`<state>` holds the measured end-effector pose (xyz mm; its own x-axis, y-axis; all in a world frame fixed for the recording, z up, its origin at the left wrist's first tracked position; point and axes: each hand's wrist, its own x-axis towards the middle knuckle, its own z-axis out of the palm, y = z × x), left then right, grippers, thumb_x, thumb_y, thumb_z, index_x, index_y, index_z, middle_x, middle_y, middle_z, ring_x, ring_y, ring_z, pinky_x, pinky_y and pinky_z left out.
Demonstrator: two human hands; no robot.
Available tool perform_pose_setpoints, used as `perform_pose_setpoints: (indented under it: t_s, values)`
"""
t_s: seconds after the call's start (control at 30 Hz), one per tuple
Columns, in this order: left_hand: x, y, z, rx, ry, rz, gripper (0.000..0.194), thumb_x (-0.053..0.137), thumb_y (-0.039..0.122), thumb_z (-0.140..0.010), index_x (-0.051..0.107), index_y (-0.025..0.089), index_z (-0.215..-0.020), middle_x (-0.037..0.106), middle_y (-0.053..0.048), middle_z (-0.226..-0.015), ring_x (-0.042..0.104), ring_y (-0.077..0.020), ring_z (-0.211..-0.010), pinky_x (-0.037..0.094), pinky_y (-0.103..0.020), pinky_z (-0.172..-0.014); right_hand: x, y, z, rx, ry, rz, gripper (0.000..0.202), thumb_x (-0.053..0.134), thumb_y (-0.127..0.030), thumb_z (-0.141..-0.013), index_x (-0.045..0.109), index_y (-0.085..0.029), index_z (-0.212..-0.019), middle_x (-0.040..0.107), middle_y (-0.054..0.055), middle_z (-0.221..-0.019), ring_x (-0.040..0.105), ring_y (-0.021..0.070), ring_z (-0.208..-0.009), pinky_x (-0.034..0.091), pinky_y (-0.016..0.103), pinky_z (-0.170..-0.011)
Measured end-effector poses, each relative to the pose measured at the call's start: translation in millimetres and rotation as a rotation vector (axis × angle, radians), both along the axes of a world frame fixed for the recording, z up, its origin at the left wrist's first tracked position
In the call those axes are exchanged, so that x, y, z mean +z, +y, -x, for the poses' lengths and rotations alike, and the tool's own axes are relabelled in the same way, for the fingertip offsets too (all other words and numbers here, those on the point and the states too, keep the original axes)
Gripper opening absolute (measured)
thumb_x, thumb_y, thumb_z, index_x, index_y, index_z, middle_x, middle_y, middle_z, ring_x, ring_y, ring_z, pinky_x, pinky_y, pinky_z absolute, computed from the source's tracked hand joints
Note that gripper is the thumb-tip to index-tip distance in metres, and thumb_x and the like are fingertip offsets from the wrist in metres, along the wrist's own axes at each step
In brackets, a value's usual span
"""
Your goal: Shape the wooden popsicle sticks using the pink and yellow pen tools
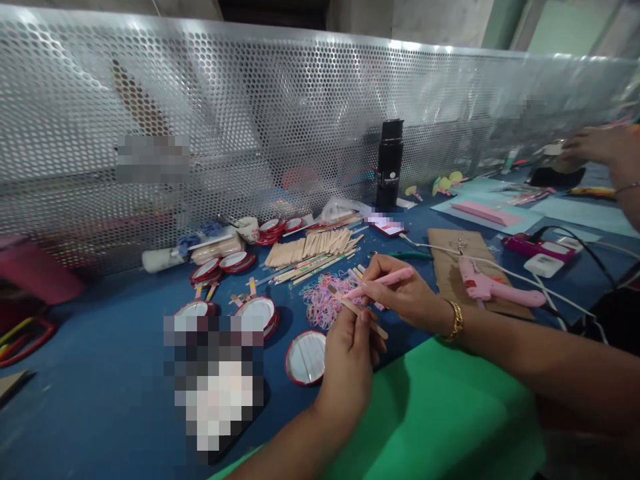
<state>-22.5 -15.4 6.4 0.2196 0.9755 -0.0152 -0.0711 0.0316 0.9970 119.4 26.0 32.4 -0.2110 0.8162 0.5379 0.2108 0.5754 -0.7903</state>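
My left hand [353, 353] is closed on a flat wooden craft stick [356, 308], its upper end coloured brown and pink. In my right hand [405, 293] is a pink marker [387, 277], gripped like a pen, its tip touching or very near the coloured part of the stick. Behind the hands lies a tangled heap of pastel rubber bands [320, 301], with several markers [358, 272] partly hidden by my right hand. A round, red-rimmed disc with a pale face [304, 360] lies beside my left hand, which covers its right edge.
A bundle of craft sticks [310, 247] lies behind the rubber bands. More red-rimmed discs [256, 317] stand stacked to the left. A pink glue gun [483, 283] rests on cardboard [440, 250], with cables around it. A black bottle [390, 167] stands before the perforated metal panel [240, 120]. Another person's hand [600, 145] is at far right.
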Motion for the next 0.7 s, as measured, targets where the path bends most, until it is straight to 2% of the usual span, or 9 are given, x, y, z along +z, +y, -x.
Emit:
perform_pose_setpoints:
  t_s: [0.17,0.47,0.7]
  values:
    - [-1.0,-1.6,1.3,0.016,0.004,0.013,0.035,0.049,0.052,-0.091,0.053,0.019,-0.080,0.055,0.004,-0.054,0.042,-0.0076,-0.043,0.030,-0.019,-0.042,0.8,2.7,-3.2,-0.082,0.029,-0.014,0.022,0.059,-0.030,-0.089,0.056,-0.019,-0.071,0.059,0.000,-0.067,0.055,0.0129,-0.061,0.043,0.027,-0.057]
    - [0.5,-3.8,-2.0,0.009,-0.024,0.002,0.036,0.049,0.054,-0.090,0.051,0.019,-0.080,0.054,0.004,-0.055,0.042,-0.0082,-0.043,0.029,-0.020,-0.041,-4.9,-1.7,-2.1,0.028,0.090,0.060,0.015,0.063,-0.031,-0.089,0.062,-0.018,-0.081,0.058,0.001,-0.078,0.057,0.0130,-0.068,0.045,0.025,-0.057]
    - [-2.1,-4.1,-2.7,-0.005,-0.049,0.002,0.033,0.046,0.050,-0.092,0.049,0.020,-0.080,0.054,0.004,-0.058,0.042,-0.0085,-0.044,0.031,-0.020,-0.042,-8.3,-2.7,-3.7,0.030,0.075,0.075,0.015,0.064,-0.032,-0.089,0.064,-0.019,-0.081,0.060,0.001,-0.078,0.057,0.0136,-0.068,0.046,0.025,-0.059]
